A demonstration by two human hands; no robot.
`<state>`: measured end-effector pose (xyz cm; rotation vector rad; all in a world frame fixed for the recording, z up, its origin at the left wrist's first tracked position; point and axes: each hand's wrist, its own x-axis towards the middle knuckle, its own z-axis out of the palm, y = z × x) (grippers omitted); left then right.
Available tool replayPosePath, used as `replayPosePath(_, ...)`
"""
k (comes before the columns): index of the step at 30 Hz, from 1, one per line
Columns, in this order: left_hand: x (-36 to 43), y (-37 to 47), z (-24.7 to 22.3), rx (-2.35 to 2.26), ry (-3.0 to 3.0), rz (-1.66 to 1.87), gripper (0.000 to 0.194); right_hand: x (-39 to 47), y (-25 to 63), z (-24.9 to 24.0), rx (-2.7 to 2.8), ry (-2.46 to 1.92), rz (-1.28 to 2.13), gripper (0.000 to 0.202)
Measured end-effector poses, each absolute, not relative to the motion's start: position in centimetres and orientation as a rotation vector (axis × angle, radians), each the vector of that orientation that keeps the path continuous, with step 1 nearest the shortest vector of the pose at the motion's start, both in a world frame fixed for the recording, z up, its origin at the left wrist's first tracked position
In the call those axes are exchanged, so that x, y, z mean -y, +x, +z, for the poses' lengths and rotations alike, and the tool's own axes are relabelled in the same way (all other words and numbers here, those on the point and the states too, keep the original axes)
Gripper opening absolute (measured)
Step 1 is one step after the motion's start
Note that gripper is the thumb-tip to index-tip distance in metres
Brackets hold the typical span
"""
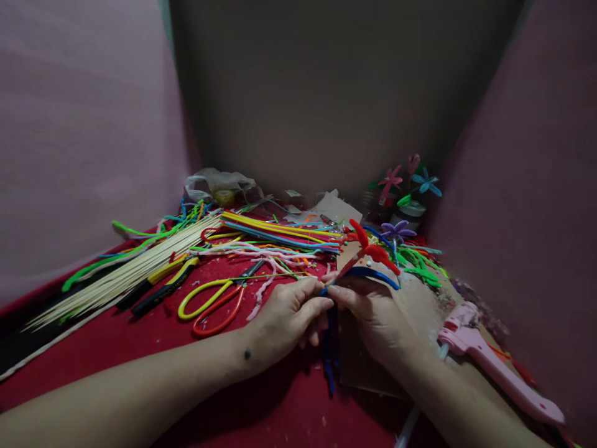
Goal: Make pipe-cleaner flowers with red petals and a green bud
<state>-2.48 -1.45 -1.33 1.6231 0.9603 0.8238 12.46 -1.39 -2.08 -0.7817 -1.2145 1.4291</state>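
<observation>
Left hand (296, 308) and right hand (380, 317) together now, both pinching the blue pipe cleaner (368, 272) between them; red petals (380, 253) just above the right, scissors (205, 300) left, glue gun (501, 361) right!

1. A pale pinkish-purple wall (79, 124) stands at the left, the brightest of the three.
2. A plain dark grey wall (326, 93) closes the back.
3. A dusky purple wall (527, 155) rises at the right.
4. Red cloth (280, 392) covers the work surface.
5. The light is dim.
</observation>
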Motion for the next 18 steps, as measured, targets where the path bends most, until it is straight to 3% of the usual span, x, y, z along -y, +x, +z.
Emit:
replayPosePath(9,1.2,-3.3,-3.0,-1.108,2.499,0.913,0.014,2.6,11.8,-0.9,1.229,-0.963,1.177,0.005)
replayPosePath(18,1.2,-3.5,-2.8,-0.999,2.404,1.077,0.01,2.9,11.4,-0.8,1.183,-0.982,1.18,0.008)
